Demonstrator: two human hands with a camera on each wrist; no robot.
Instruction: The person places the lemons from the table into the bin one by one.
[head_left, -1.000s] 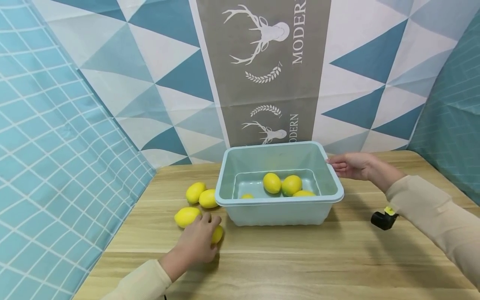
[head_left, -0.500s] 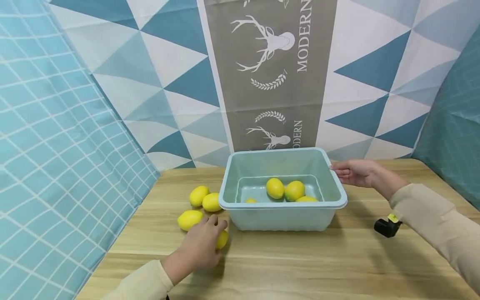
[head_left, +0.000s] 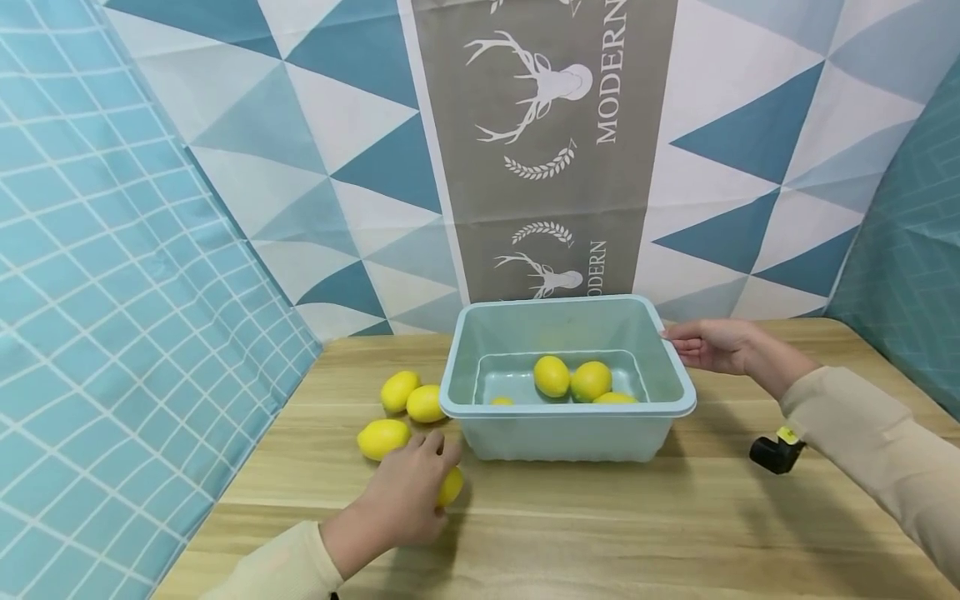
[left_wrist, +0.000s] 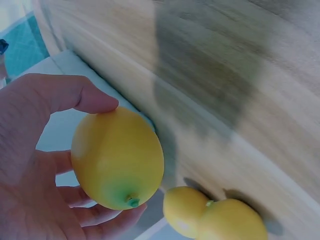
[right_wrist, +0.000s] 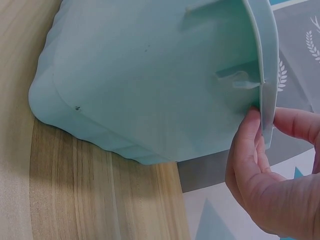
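My left hand [head_left: 408,492] holds a yellow lemon [left_wrist: 119,157] with a green tip, thumb on one side and fingers curled round the other. In the head view only part of that lemon shows past the fingers, close over the table in front of the bin. A pale blue plastic bin [head_left: 566,433] stands at the middle of the table with several lemons [head_left: 591,382] inside, some partly hidden by its front wall. At its right end, my right hand [right_wrist: 272,175] pinches the rim between thumb and fingers.
To the left of the bin lie three loose lemons [head_left: 383,439] on the wooden table [head_left: 600,533]. A small black object [head_left: 776,454] with a yellow mark sits near the right sleeve. Patterned cloth [head_left: 360,142] hangs behind and beside the table.
My left hand has shifted slightly right with the lemon, away from the loose ones. The right hand keeps its grip on the rim. The head view has tilted a little.
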